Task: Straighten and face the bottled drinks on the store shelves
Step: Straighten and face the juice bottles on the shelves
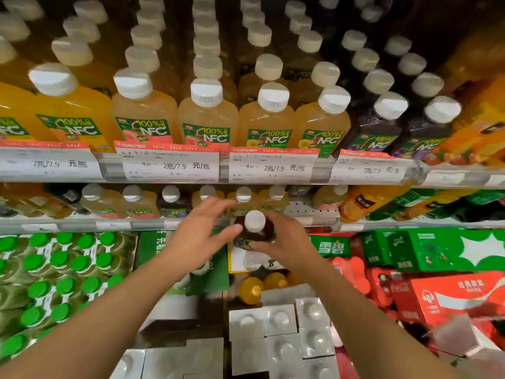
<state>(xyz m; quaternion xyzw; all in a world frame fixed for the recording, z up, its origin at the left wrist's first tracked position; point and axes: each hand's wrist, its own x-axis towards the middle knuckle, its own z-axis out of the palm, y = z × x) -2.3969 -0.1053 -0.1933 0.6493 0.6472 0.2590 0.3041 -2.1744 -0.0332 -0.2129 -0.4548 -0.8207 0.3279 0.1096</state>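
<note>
A small dark juice bottle (252,231) with a white cap is held in front of the lower shelf's edge. My right hand (287,239) grips its body from the right and below. My left hand (205,228) is beside it on the left, fingers spread, the thumb touching the bottle's shoulder. Behind them, a row of small white-capped juice bottles (169,201) stands on the lower shelf (109,224). On the upper shelf (322,170), larger NFC juice bottles (207,116) stand in rows, labels facing out.
Sale price tags (169,162) run along the upper shelf edge. Green-capped bottles (62,269) in packs fill the lower left. Green cartons (426,250) and red cartons (451,299) sit at lower right. Grey boxes (278,332) and orange bottles (251,289) lie below my arms.
</note>
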